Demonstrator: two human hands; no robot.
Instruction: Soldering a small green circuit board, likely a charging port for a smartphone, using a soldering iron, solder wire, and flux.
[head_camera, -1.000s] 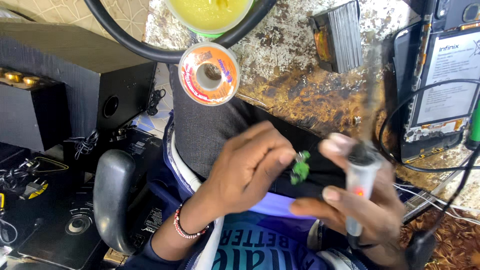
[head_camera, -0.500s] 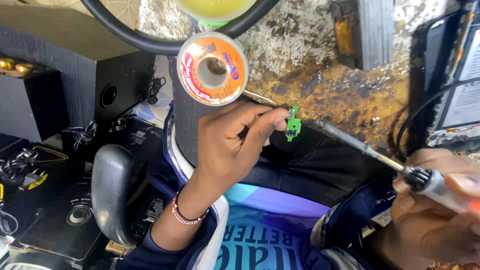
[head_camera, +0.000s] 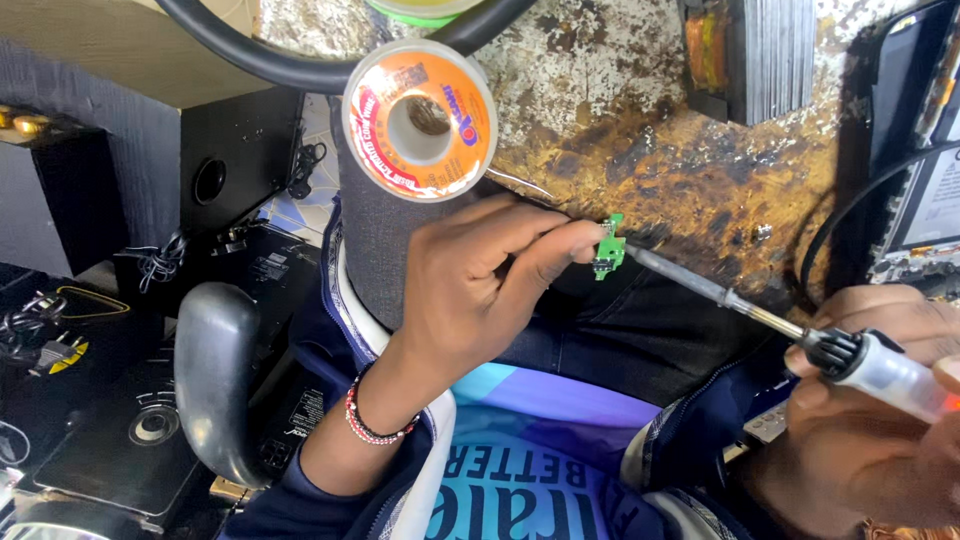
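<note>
Left hand: the left hand pinches a small green circuit board between thumb and fingertips, closed on it.
Right hand: the right hand is wrapped around the handle of a soldering iron, closed on it at the lower right edge of the view.
Board position: the green circuit board sits at the tips of the left hand, held just above the near edge of the stained worktop, well apart from the right hand.
Iron tip: the metal tip of the soldering iron reaches the board's right side and looks to touch it.
Solder: a thin wire runs from the solder spool on the worktop towards the board, passing behind the left fingers.
Hidden: the left fingers cover the board's left edge; its small parts are too small to make out.
Cut off: the right hand and the iron's handle run out of view.
</note>
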